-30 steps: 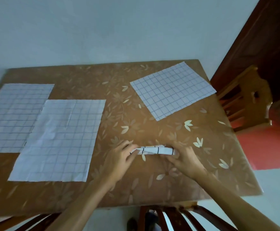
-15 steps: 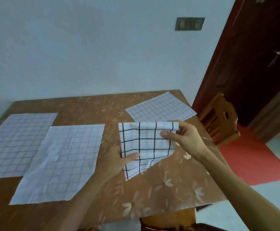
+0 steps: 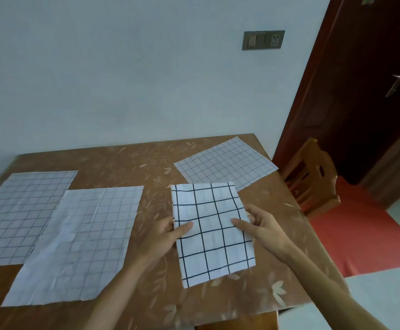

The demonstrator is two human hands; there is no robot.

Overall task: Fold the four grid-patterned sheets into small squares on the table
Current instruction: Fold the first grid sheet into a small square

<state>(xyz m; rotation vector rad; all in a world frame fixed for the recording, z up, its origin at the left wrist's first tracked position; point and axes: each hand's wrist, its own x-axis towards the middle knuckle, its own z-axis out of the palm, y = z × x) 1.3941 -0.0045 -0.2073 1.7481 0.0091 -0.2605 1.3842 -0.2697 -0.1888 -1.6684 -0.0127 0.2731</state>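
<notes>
A white sheet with a bold black grid is held up over the right half of the brown leaf-patterned table, folded over along its top edge. My left hand pinches its left edge, thumb on the front. My right hand grips its right edge the same way. Three paler grid sheets lie flat: one at the far left, one beside it overlapping its edge, one at the far right corner.
A wooden chair with a red seat stands right of the table. A dark wooden door fills the right side. A switch plate is on the pale wall behind.
The bold-grid sheet was a tight roll on the table a second ago. Both hands lifted and opened it, and it now hangs longer, held at mid-height on both sides.
</notes>
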